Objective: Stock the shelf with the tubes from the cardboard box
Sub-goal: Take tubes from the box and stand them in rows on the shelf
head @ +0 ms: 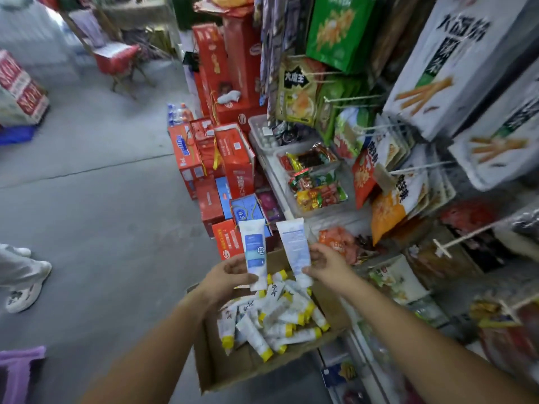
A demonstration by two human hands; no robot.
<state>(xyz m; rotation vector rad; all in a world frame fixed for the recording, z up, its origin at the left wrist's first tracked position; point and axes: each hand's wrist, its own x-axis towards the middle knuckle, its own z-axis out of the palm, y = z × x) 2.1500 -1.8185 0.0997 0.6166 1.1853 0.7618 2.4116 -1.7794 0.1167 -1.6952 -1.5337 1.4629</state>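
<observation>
Your left grip (230, 272) holds a white plastic tube with a blue label (255, 246) upright by its lower end. Your right grip (323, 263) pinches a second white plastic tube with fine print (294, 246) just beside it. Both tubes are above the open brown cardboard box (233, 365), which holds a loose heap of white yellow-capped tubes (277, 319). The box is at the foot of the white shelf unit (277, 185), which carries clear trays of wrapped snacks (318, 182). Printed snack bags (296, 94) hang on pegs above. Red gift cartons (237, 161) are stacked on the grey concrete floor (87, 185) beyond. Another person's white shoe (27, 290) is at the left edge.
</observation>
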